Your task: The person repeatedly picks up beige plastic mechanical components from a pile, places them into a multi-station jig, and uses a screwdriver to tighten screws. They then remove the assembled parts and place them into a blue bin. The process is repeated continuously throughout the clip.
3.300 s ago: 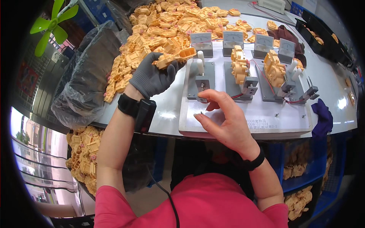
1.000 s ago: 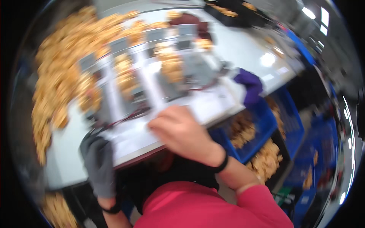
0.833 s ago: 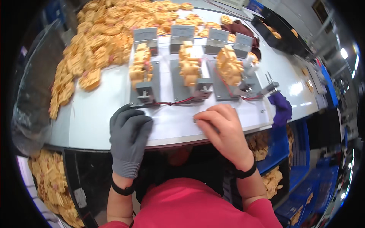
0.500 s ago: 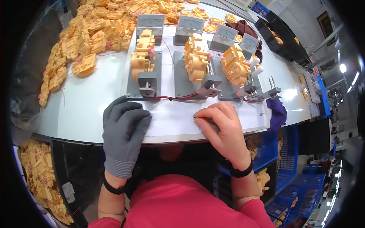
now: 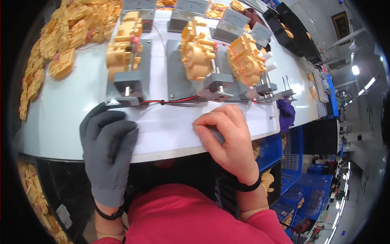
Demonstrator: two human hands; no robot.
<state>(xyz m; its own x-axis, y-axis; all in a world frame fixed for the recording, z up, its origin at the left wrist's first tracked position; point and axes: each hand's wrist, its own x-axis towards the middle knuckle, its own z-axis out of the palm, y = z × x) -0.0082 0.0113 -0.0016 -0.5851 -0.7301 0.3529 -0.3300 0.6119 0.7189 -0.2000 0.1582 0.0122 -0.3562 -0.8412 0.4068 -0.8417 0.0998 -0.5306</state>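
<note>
- The left hand (image 5: 107, 150), gloved in grey, has its fingers curled in toward the thumb; from here I can't tell whether anything is inside.
- The bare right hand (image 5: 229, 140) brings thumb and forefinger close together at the tips, and I can't tell if something small is pinched there.
- Just beyond the gloved fingers, the left yellow housing (image 5: 124, 44) stands in a grey fixture (image 5: 129, 81).
- Beyond the right fingertips stands the middle yellow housing (image 5: 197, 51); farther right of that grip is the right yellow housing (image 5: 245, 61).
- Red and black wires (image 5: 178, 99) run beyond and between both hands.
- Right of the bare hand lies a purple cloth (image 5: 286, 114).
- Well beyond the glove, leftward, yellow parts (image 5: 61, 32) are heaped.
</note>
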